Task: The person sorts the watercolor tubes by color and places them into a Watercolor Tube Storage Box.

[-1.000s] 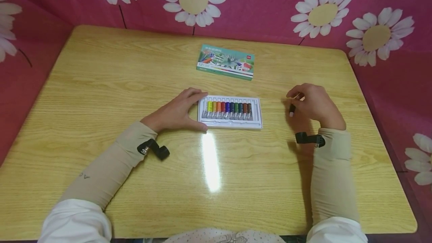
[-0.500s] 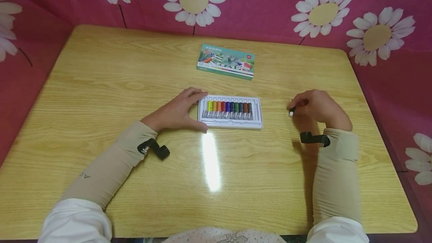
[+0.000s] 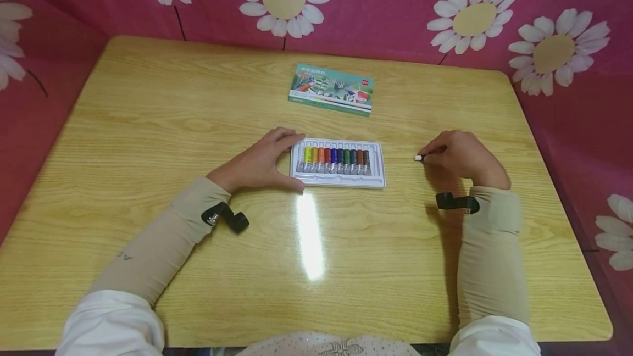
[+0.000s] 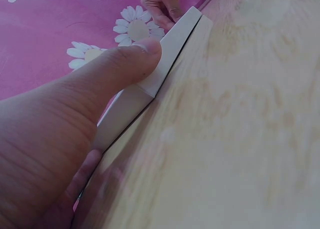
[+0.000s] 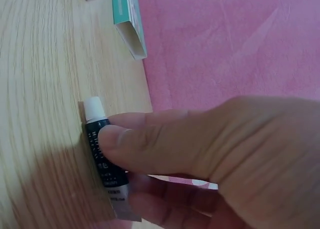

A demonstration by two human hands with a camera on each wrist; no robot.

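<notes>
A white tray (image 3: 341, 181) of several small paint tubes (image 3: 337, 161) lies mid-table in the head view, colours running from yellow to dark brown. My left hand (image 3: 259, 161) grips its left end, thumb on the near side and fingers at the far corner. In the left wrist view the thumb (image 4: 125, 64) presses the tray's white side wall (image 4: 167, 59). To the right of the tray, my right hand (image 3: 462, 155) pinches a black paint tube (image 5: 102, 154) between thumb and fingers. Its white cap (image 5: 94, 109) points left toward the tray, close over the table.
A green paint box (image 3: 330, 90) lies beyond the tray, its open end (image 5: 131, 39) showing in the right wrist view. The wooden table (image 3: 222, 284) meets a pink flowered cloth (image 3: 376, 10) at the back and sides.
The black tube has turned in my right hand, its white cap swinging from pointing toward me to pointing left. My left hand and the tray have stayed put.
</notes>
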